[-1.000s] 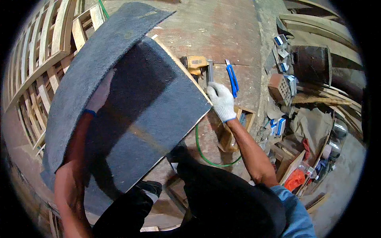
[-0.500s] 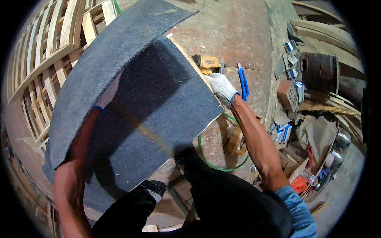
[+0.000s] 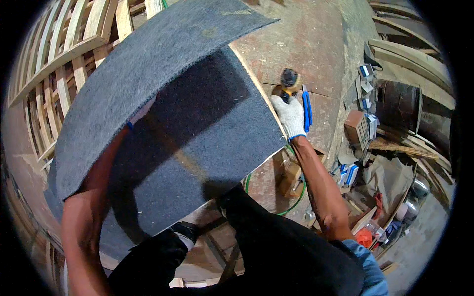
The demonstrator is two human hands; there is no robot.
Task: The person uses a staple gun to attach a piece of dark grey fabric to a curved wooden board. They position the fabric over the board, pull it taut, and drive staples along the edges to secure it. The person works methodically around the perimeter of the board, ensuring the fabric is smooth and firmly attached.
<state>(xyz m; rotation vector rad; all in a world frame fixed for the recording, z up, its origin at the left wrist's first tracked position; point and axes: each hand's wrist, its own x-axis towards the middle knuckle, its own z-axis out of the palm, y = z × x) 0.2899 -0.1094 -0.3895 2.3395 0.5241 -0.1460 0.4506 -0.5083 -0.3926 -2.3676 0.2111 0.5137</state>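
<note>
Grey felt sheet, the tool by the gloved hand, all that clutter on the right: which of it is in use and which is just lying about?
In use:
- grey felt sheet, lifted by left hand
- yellow-black tool at gloved right hand

Lying about:
- green hose
- curved wooden frames
- small boxes
- orange item

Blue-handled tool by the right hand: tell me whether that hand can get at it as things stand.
Probably yes. The gloved right hand lies right beside the blue-handled tool on the wooden board, with nothing between them. Its fingers seem to be on a yellow power tool, so it would have to let go first.
</note>
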